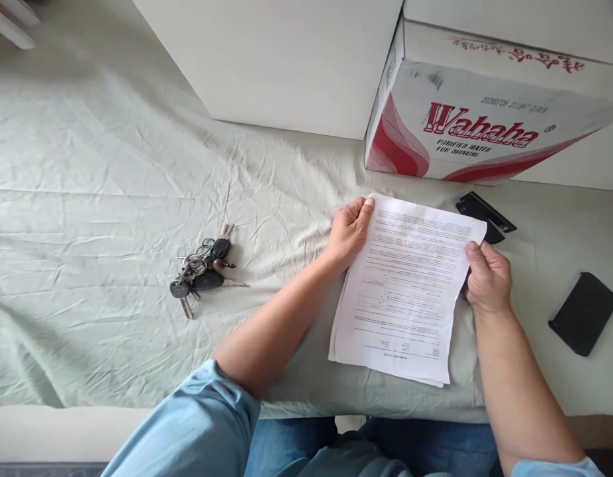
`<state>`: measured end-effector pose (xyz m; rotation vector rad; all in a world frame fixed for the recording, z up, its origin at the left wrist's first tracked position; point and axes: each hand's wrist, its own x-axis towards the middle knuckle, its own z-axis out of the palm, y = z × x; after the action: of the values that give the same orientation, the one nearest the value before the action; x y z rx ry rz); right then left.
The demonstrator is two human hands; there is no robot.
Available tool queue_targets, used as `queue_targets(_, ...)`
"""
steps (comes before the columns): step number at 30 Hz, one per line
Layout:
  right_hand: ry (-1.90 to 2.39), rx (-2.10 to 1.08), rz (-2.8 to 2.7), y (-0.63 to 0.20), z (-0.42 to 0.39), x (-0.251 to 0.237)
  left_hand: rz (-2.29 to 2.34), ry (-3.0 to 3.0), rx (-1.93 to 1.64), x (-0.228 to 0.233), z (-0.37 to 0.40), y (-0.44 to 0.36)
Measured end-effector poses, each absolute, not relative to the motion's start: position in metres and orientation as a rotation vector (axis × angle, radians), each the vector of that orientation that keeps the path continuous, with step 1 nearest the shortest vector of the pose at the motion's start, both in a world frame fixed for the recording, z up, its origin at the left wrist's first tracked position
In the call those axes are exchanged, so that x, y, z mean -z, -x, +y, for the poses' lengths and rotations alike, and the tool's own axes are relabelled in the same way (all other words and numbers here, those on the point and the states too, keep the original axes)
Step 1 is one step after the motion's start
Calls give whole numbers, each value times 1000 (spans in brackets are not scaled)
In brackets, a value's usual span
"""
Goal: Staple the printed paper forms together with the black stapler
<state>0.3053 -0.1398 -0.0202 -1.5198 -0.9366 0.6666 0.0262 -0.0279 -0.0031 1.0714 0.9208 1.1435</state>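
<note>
A small stack of printed paper sheets (pixel 410 291) is held up between my two hands, its text upside down to me. My left hand (pixel 352 228) pinches the upper left edge, thumb on top. On the right edge, my right hand (pixel 488 275) is closed the same way, with its fingers behind the sheets. The lower edges of the sheets are slightly out of line. Just beyond the upper right corner lies a black stapler-like object (pixel 486 215), partly covered by the paper.
A bunch of keys (pixel 202 268) lies on the wrinkled pale green cloth (pixel 88 252) at left. A flat black rectangular object (pixel 583 313), perhaps a phone, is at far right. Behind stand a Wahaha water carton (pixel 485 126) and a plain white box-like panel (pixel 291 63).
</note>
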Motion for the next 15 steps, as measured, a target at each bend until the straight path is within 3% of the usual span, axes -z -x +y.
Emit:
queue_targets(7,1650,-1004,-1031,-310,-164,0,974,-1176,-1161,9,-23,-25)
queue_targets(15,1662,-1207,-839,-270,-185,-19,951,-798,-1239,4,-24,-31)
